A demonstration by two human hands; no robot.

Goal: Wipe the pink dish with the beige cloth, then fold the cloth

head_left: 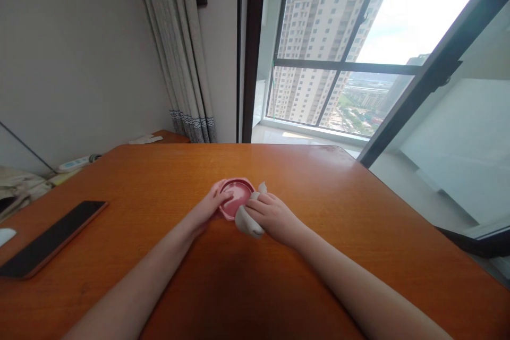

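Observation:
A shallow pink dish (239, 189) with an angular rim is tilted above the wooden table, its hollow side toward me. My left hand (213, 203) grips its left edge, thumb over the rim onto the inside and the other fingers behind. In my right hand (274, 215) a crumpled white cloth or tissue (247, 223) is bunched. It lies against the dish's lower right side, with one corner sticking up above my fingers. The right fingertips are partly hidden by the folds.
The brown wooden table (159, 170) spreads out around my hands. On the left lies a black flat phone-like slab (56, 236), with a white object (6, 235) at the frame's edge. Beyond the table stand a grey curtain (179, 53) and a large window (338, 64); a power strip (74, 163) is at far left.

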